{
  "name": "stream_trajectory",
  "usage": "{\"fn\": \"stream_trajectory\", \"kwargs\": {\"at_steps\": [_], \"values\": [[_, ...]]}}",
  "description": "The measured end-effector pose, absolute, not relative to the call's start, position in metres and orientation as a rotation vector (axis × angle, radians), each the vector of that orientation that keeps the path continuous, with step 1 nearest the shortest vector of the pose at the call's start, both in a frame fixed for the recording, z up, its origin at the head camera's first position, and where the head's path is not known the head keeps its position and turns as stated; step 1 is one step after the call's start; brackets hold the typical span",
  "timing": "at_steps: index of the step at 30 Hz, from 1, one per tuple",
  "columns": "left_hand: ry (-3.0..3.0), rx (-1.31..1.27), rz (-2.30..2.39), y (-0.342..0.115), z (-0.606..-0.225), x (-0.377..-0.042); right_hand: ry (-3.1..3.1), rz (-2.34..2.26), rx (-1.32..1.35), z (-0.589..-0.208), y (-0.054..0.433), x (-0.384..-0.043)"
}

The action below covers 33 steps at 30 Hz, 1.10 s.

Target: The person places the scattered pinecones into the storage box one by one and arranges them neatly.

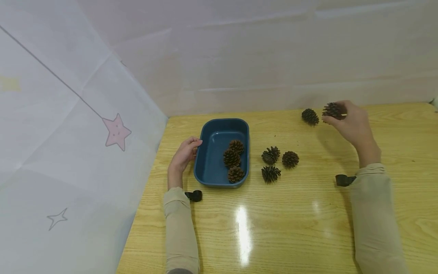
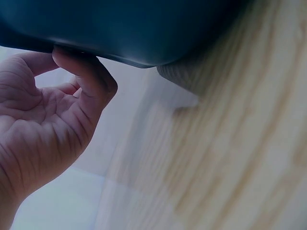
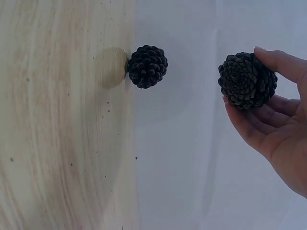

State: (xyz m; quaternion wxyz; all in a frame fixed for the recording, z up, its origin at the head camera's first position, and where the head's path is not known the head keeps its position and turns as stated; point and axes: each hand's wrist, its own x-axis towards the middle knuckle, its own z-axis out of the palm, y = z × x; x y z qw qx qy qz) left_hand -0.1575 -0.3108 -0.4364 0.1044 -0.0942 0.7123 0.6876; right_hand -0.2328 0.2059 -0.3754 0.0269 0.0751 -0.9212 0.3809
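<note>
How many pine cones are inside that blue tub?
3, along the right side of the tub: far cone, middle cone, near cone. Another could be hidden beneath.

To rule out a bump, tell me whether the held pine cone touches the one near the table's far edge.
Apart. The right wrist view shows a gap between the held cone and the far-edge cone.

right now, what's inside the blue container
Three pine cones sit inside the blue container, clustered toward its right side in the head view. Bare bottom shows to their left; what lies directly beneath them is covered from view.
</note>
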Motion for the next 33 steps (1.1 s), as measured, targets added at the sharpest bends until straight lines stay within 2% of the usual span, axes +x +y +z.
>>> {"fn": "stream_trajectory", "kwargs": {"at_steps": [21,33], "values": [[2.096,-0.321,2.02,-0.304,-0.435,-0.161,-2.783,1.206,0.21,-0.364,0.195,-0.224],[2.105,-0.337,2.017,-0.304,-0.438,-0.162,-2.846,1.221,0.29,-0.362,0.187,-0.224]]}}
